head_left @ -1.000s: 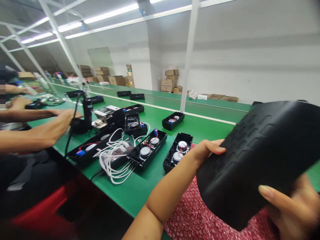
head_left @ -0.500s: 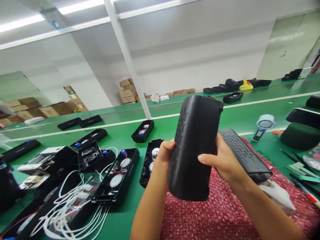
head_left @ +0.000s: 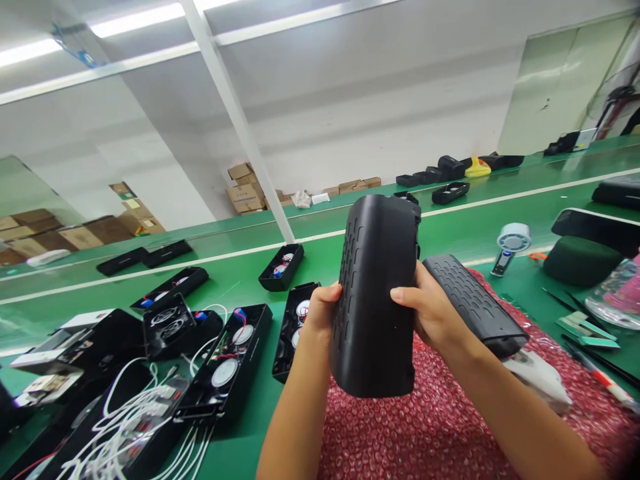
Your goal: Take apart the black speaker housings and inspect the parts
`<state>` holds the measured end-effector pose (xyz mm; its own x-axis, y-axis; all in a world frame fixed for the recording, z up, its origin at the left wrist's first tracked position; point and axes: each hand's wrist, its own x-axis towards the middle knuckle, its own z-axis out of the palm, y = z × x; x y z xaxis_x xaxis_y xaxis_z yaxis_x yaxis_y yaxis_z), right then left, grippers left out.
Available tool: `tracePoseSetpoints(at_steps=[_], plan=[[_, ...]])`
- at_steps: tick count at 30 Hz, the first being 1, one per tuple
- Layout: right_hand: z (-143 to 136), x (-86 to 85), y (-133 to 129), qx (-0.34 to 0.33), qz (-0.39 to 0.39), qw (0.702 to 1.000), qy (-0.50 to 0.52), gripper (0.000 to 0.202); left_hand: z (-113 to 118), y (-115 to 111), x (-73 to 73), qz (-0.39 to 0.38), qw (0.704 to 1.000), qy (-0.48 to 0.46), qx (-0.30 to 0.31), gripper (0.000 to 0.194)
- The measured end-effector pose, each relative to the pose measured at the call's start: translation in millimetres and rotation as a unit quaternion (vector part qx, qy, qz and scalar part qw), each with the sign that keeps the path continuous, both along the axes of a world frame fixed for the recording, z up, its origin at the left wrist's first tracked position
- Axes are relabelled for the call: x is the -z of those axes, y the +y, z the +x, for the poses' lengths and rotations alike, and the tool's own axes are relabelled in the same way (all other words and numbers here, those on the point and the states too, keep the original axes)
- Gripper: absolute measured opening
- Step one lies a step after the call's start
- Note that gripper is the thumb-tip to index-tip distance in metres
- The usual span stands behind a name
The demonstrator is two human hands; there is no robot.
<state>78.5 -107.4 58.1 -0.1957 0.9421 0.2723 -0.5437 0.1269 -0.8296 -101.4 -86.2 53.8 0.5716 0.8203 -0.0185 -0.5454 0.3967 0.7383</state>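
A black speaker housing (head_left: pixel 375 300) with a patterned grille on its left side is held up, slightly tilted, over red bubble wrap (head_left: pixel 390 440). My left hand (head_left: pixel 323 310) grips its left edge, the thumb on the grille side. On the right edge, my right hand (head_left: pixel 433 307) holds it with the thumb lying across the smooth face; the other fingers are mostly hidden behind. A second black housing (head_left: pixel 470 300), grille up, lies on the wrap to the right. Beside it rests a crumpled white cloth or bag (head_left: pixel 540 380).
Left of the wrap are open black housings (head_left: pixel 235 360) with round white parts, a bundle of white cables (head_left: pixel 125 427) and a black box (head_left: pixel 105 347). On the right stand a small fan (head_left: pixel 513 240), tweezers, a pen and a clear container (head_left: pixel 617 293).
The whole view has shifted a little, so most things appear farther left. The held housing has turned slightly more upright, with both hands still on it.
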Motion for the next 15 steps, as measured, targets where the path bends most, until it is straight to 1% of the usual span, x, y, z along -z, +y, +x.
tracePoseSetpoints(at_steps=[3, 6, 10, 13, 15], plan=[[-2, -0.9, 1, 0.003, -0.027, 0.999, 0.021, 0.059, 2, -1, -2.1, 0.016, 1.000, 0.007, -0.010, 0.049], [-2, -2.5, 3, 0.001, -0.044, 0.998, 0.038, 0.057, 6, -4, -5.0, 0.038, 0.999, 0.015, -0.034, 0.053], [0, -4.4, 6, -0.004, -0.049, 0.998, 0.042, 0.058, 13, -7, -8.2, 0.039, 0.998, 0.028, -0.048, 0.063], [5, -6.8, 9, -0.027, -0.070, 0.995, 0.062, 0.057, 20, -13, -9.8, 0.048, 0.995, 0.029, -0.086, 0.074], [10, -9.4, 11, -0.042, -0.075, 0.994, 0.070, 0.054, 26, -21, -10.2, 0.056, 0.992, 0.033, -0.113, 0.081]])
